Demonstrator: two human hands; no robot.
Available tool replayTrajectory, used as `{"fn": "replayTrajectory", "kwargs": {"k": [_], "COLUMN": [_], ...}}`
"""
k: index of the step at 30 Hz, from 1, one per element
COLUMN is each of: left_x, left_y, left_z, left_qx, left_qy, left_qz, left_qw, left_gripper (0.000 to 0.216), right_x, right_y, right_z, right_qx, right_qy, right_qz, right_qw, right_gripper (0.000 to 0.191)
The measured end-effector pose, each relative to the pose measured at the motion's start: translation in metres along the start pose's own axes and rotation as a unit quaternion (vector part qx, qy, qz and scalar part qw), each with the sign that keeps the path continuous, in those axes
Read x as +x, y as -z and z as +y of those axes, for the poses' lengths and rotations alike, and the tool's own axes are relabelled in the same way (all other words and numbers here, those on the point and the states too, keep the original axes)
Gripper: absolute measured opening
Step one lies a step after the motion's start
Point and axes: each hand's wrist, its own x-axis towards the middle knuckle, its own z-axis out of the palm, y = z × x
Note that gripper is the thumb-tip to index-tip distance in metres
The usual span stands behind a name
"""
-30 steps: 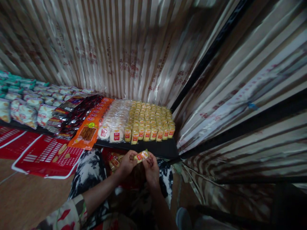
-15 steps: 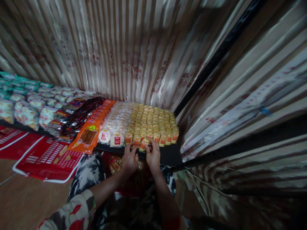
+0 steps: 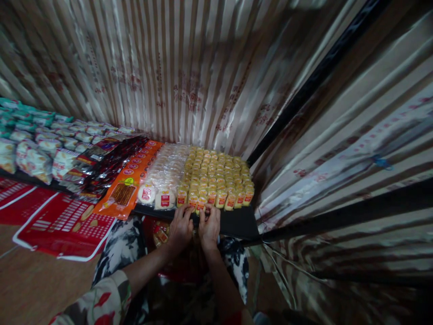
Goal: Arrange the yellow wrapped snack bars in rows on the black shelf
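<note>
Rows of small yellow snack packets [image 3: 216,174] with red labels fill the right end of a black shelf [image 3: 237,221]. My left hand [image 3: 181,228] and my right hand [image 3: 209,225] are side by side at the shelf's front edge. The fingertips of both pinch one yellow snack packet [image 3: 200,204], which stands in the front row between its neighbours. Both hands have their fingers curled. My forearms come up from the bottom of the view; the left one has a flowered sleeve [image 3: 98,302].
Left of the yellow rows lie round white packets [image 3: 164,180], flat orange packs [image 3: 130,180], dark red packs [image 3: 101,164] and white-green bags [image 3: 37,144]. Red cartons [image 3: 67,225] lie below the shelf. A box with more packets [image 3: 158,234] sits under the edge. Striped foil walls [image 3: 189,72] close in behind and at the right.
A second ago both hands held the packet in the air below the shelf. They rose to the front row, and the packet now stands in line there.
</note>
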Motion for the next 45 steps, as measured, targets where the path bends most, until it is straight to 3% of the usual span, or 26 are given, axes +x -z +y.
{"fn": "replayTrajectory", "kwargs": {"k": [8, 15, 21, 34, 41, 45], "left_x": [-0.001, -0.001, -0.004, 0.0, 0.001, -0.003], "left_y": [-0.003, -0.001, -0.001, -0.002, 0.003, 0.008], "left_z": [-0.003, -0.001, -0.005, -0.013, -0.015, -0.012], "left_qx": [0.009, 0.023, 0.07, 0.057, 0.061, 0.063], "left_qy": [-0.011, -0.011, -0.014, -0.057, -0.067, -0.063], "left_qz": [-0.001, -0.014, 0.049, 0.038, 0.024, 0.035], "left_qw": [1.0, 1.0, 0.996, 0.996, 0.996, 0.995], "left_gripper": [0.044, 0.044, 0.048, 0.052, 0.053, 0.044], "right_x": [0.001, 0.001, 0.004, 0.006, 0.004, -0.002], "right_y": [-0.006, -0.01, -0.01, -0.01, -0.011, -0.007], "right_z": [0.007, 0.0, -0.002, -0.006, -0.004, 0.0], "right_qx": [-0.025, -0.055, -0.042, -0.079, -0.041, 0.001], "right_qy": [0.025, -0.013, -0.013, -0.02, -0.012, 0.03], "right_qz": [-0.006, -0.019, -0.014, -0.015, -0.002, 0.003], "right_qw": [0.999, 0.998, 0.999, 0.997, 0.999, 1.0], "right_gripper": [0.021, 0.024, 0.027, 0.025, 0.025, 0.025]}}
